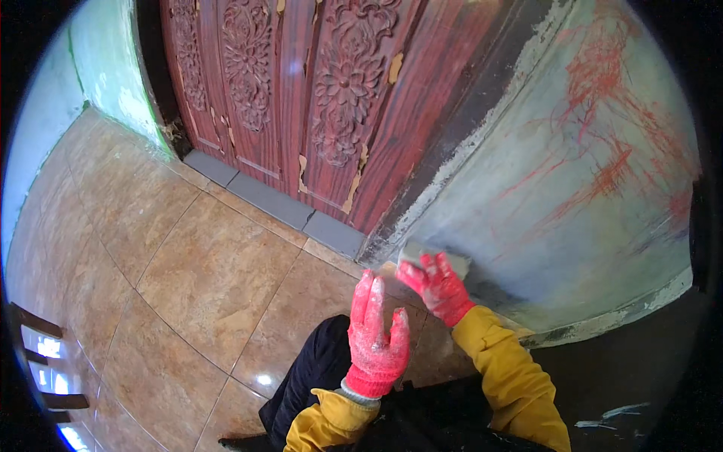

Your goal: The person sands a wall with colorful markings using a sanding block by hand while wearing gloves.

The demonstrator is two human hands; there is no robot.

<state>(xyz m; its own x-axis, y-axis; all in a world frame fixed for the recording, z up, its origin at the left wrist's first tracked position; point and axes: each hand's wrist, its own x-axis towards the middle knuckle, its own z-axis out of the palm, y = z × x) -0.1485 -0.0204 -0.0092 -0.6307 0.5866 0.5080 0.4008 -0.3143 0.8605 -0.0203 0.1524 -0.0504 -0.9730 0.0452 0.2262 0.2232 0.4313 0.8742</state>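
Note:
My right hand [440, 288], in a red work glove with white residue, grips a pale flat pad [461, 265]. It is at the foot of the painted wall [542, 226], right beside the door frame. Blur and my fingers partly hide the pad, so its exact kind is unclear. To its left my left hand [377, 339], gloved the same way, is raised above the floor with fingers extended and nothing in it. A carved wooden door [347, 107] with chipped veneer stands beyond both hands.
Brown floor tiles [209, 282] spread to the left, with a grey tile sill [265, 195] under the door. Red scribbles [599, 73] mark the wall. My dark-trousered leg [316, 367] is below my left hand. Dark wooden legs or slats [65, 401] stand at lower left.

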